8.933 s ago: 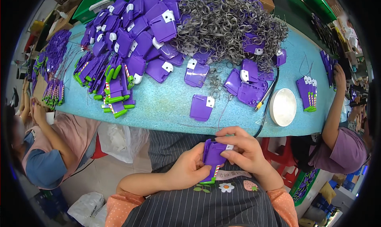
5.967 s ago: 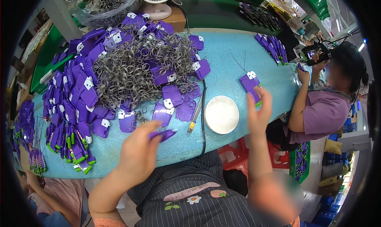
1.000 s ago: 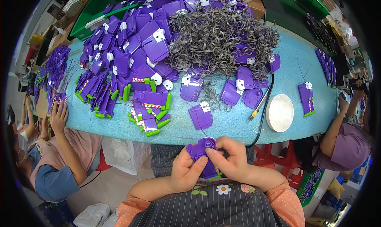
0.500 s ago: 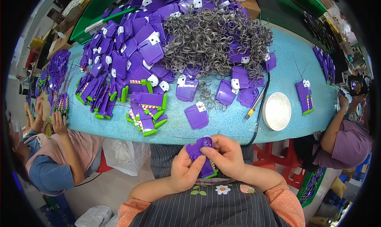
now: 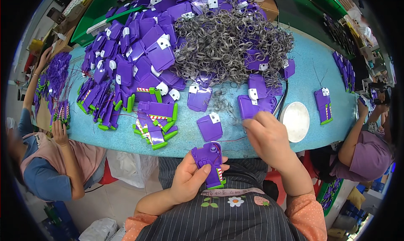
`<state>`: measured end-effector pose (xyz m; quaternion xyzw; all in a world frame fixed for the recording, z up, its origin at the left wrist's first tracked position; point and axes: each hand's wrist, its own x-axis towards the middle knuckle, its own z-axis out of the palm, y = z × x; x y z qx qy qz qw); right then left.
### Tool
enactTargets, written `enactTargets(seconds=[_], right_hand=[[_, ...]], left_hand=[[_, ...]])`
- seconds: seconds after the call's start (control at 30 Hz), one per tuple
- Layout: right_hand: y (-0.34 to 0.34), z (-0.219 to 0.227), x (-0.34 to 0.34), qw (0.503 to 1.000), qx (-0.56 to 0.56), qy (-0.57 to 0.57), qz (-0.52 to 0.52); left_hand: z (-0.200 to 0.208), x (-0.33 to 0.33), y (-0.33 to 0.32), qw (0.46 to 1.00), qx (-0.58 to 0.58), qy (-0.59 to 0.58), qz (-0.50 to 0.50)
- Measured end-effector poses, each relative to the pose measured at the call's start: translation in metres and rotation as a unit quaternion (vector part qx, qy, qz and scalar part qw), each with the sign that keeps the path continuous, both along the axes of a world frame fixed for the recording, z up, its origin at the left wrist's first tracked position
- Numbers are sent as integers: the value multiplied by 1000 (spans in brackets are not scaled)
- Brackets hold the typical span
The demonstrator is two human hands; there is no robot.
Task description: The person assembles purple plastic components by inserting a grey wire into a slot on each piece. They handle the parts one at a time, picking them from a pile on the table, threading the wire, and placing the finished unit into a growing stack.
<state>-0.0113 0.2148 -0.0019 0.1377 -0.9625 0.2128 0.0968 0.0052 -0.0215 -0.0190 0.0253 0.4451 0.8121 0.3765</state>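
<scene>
My left hand point(image 5: 187, 176) grips a purple plastic housing point(image 5: 205, 157) at the table's front edge, thumb across its inner face. The housing has a green end and a red-and-white striped strip. From its top a thin red wire point(image 5: 234, 139) runs right toward my right hand point(image 5: 269, 137). That hand is raised over the table edge, fingers pinched at the wire's far end; the tip is hidden. Just beyond lie a loose purple cover with a white corner point(image 5: 209, 128) and another purple panel point(image 5: 249, 109), partly behind my right hand.
A heap of grey ring-shaped pieces point(image 5: 223, 43) and a large pile of purple covers point(image 5: 160, 53) fill the table's far side. Green-ended housings point(image 5: 162, 110) lie left. A white bowl point(image 5: 294, 122) stands right, beside a black cable point(image 5: 285, 93). People work at both sides.
My right hand has left the housing and moved right and away from me, drawing the red wire out straight. My left hand still holds the housing.
</scene>
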Motion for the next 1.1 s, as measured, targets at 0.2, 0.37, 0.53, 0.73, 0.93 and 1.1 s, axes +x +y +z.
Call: enactTargets(seconds=[0.2,0.37,0.53,0.73,0.93,1.1], right_hand=[[5,-3,19,989,-138,0,-45],[1,1,23,996,-67,54,4],[4,-7,22,981,-178,74,36],[6,-7,33,941,-323,-83,-63],[4,4,27,982,-178,-23,-65],[8,-2,21,993,-68,99,15]], left_hand=[[-6,-6,12,999,3,21,26],[8,-35,30,999,11,-14,38],[-10,-60,43,991,63,-95,-64],[-3,-56,50,999,-2,37,-1],[-1,-51,48,995,-5,97,-18],[7,-76,43,988,62,-62,-127]])
